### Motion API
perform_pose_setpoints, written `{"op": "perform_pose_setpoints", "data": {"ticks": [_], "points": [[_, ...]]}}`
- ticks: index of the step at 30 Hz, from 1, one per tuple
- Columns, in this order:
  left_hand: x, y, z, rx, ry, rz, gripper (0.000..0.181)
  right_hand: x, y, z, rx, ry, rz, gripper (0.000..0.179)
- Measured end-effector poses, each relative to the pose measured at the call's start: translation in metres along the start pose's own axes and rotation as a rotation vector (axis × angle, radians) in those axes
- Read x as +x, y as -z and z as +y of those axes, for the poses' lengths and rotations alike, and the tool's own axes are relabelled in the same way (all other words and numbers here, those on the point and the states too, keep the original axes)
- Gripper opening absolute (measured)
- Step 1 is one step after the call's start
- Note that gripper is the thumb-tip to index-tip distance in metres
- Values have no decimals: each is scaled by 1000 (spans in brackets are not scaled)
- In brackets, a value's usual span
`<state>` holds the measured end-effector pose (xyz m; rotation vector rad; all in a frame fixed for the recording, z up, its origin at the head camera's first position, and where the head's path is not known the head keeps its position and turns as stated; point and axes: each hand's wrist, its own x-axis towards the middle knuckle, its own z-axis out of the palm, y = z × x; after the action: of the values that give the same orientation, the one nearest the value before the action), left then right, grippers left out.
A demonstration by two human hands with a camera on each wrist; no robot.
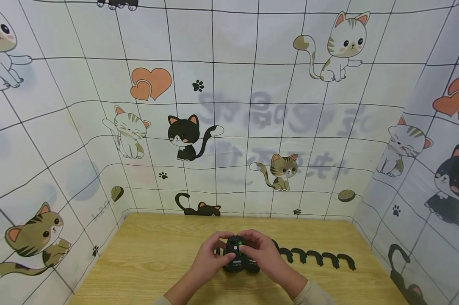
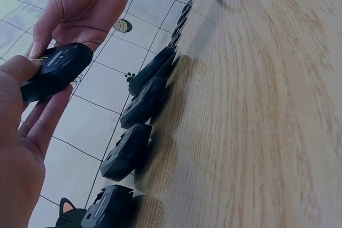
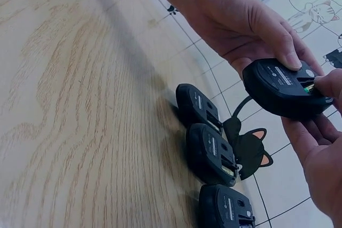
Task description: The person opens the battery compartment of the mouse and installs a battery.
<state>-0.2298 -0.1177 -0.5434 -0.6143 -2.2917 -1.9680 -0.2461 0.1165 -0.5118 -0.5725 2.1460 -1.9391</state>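
Both hands hold one black computer mouse point(image 1: 234, 240) with its underside up, above the table. My left hand point(image 1: 209, 257) grips it from one side, thumb lying on the underside. From the other side my right hand point(image 1: 266, 257) holds it, fingers beneath and thumb tip at the battery slot. A green battery point(image 3: 309, 87) shows in that slot, partly covered by the right thumb. Below stand several more black mice in a row, among them one mouse point(image 3: 211, 153) with a battery in its open slot and another mouse point(image 2: 125, 153).
Several arched black covers point(image 1: 315, 256) lie in a row to the right on the wooden table point(image 1: 157, 237). A white grid-patterned curtain point(image 1: 233, 84) with cartoon cats surrounds the table at the back and both sides.
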Motion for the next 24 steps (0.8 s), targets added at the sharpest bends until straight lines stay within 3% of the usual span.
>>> {"op": "perform_pose_setpoints", "data": {"ticks": [18, 24], "points": [[1, 0, -1, 7, -11, -2, 51, 1, -3, -1, -7, 6, 36, 27], [1, 1, 1, 23, 5, 9, 50, 0, -8, 0, -94, 103, 41, 21]]}}
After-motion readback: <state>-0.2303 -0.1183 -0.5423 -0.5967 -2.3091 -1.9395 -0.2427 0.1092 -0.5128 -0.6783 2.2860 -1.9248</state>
